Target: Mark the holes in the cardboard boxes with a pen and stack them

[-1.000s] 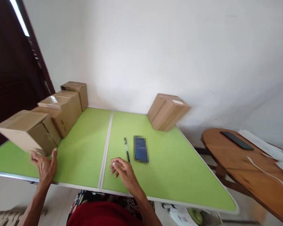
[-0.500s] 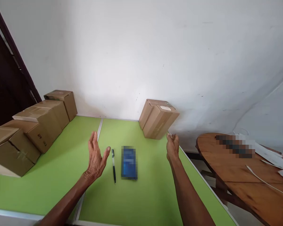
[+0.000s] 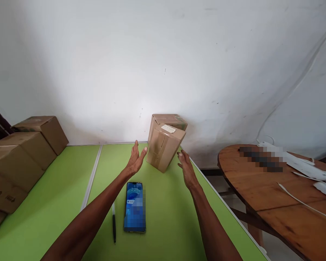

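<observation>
Two taped cardboard boxes stand at the back right of the green table (image 3: pixel 57 214) against the white wall; the nearer box (image 3: pixel 164 146) has a white label on top, and a second box (image 3: pixel 167 120) sits behind it. My left hand (image 3: pixel 136 159) is stretched out open just left of the nearer box, palm facing it. On the box's right side my right hand (image 3: pixel 186 168) is open too, a little short of the cardboard. Neither hand touches the box. A phone (image 3: pixel 135 206) with a lit screen and a black pen (image 3: pixel 113 222) lie under my left forearm.
Several cardboard boxes (image 3: pixel 19 156) are lined up along the table's left side. A round wooden table (image 3: pixel 271 195) stands to the right with papers and a white cable on it. The green table's right edge runs close beside my right arm.
Both hands have moved forward and closed in on either side of the labelled box. The view has shifted forward and right, so the phone and pen now lie nearer to me.
</observation>
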`<state>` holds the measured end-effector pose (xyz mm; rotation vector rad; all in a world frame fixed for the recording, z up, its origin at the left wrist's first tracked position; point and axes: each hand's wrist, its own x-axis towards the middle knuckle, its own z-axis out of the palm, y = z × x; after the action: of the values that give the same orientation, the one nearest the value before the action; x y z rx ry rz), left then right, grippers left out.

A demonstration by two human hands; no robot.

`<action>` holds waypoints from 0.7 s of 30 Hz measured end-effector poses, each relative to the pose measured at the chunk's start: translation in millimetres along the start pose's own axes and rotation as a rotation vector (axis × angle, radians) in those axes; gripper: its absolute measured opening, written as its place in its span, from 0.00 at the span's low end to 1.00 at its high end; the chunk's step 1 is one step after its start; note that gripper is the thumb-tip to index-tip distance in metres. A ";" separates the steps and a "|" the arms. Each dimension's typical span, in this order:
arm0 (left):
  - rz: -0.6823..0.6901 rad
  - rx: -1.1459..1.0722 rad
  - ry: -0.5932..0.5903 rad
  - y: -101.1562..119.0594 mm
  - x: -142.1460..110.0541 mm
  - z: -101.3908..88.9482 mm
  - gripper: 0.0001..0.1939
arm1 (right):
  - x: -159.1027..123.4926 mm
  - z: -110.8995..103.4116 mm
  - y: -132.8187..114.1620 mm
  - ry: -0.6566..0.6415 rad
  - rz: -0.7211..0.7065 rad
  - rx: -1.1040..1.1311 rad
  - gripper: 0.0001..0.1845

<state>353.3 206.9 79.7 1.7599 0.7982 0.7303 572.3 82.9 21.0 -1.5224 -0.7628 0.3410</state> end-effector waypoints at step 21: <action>0.275 -0.050 -0.131 59.0 -148.8 -77.6 0.31 | -130.0 -1.2 -91.3 -0.181 -0.125 -0.185 0.46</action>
<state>214.2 115.9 142.8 1.8713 0.4510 0.7986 454.9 -6.9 79.1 -1.6227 -1.0510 0.3244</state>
